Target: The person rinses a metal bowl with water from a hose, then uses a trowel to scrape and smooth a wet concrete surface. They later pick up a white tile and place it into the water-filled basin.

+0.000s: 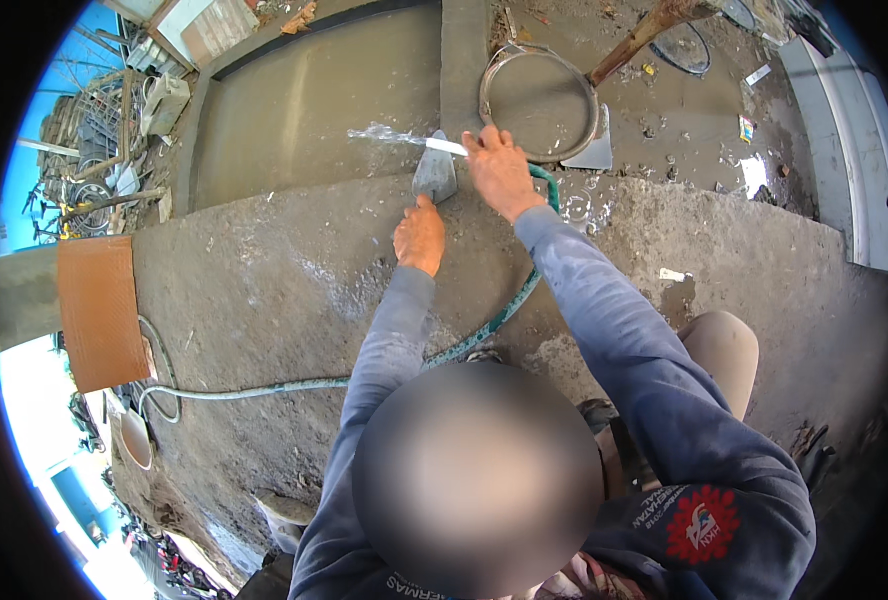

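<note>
Sleeved arms [614, 310] (2) extended: my left hand [420, 236] grips a trowel [434, 181] beside a basin [462, 65] of seemingly muddy water [364, 90]; my right hand [504, 172] clasps a hose [448, 147] spouting leftward.

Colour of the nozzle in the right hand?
White. The nozzle shows best in the head view.

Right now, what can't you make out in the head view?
- Head view: the trowel's handle, hidden in the left hand.
- Head view: where the white pipe meets the green hose, hidden by the right hand.
- Head view: a stretch of that hose, behind the left sleeve.
- Head view: whatever the round blurred patch covers, bottom centre.
</note>
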Available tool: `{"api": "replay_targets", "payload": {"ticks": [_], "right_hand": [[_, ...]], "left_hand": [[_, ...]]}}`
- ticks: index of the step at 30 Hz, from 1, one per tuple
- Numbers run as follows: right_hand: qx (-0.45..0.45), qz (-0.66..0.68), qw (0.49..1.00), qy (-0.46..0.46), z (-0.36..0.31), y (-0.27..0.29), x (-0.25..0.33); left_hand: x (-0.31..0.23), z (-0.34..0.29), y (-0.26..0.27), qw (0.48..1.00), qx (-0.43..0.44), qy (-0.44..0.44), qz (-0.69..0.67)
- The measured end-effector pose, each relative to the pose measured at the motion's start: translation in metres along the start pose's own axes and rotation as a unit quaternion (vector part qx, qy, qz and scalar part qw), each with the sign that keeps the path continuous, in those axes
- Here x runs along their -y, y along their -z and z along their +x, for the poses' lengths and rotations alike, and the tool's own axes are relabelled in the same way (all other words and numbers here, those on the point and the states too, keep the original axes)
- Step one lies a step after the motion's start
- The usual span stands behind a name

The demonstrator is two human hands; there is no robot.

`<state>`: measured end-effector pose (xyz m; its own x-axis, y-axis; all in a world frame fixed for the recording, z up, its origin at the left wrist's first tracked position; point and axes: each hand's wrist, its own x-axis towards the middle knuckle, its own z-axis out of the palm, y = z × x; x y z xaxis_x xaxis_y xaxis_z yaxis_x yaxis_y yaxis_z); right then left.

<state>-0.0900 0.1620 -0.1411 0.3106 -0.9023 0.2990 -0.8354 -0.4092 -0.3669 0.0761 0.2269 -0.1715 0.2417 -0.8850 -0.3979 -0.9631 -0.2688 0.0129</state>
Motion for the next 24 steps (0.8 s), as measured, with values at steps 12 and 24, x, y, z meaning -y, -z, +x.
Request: {"api": "replay_targets", "payload": {"ticks": [12,24], "right_hand": [[0.049,0.011,0.998,-0.025,-0.015,-0.016,-0.007],[0.089,0.021,0.995,-0.030,-0.027,0.003,-0.003]], "left_hand": [[0.003,0.008,0.010,0.997,-0.072,-0.032,-0.016],[0.001,0.027,0.030,0.992,-0.122,-0.033,-0.026]]}}
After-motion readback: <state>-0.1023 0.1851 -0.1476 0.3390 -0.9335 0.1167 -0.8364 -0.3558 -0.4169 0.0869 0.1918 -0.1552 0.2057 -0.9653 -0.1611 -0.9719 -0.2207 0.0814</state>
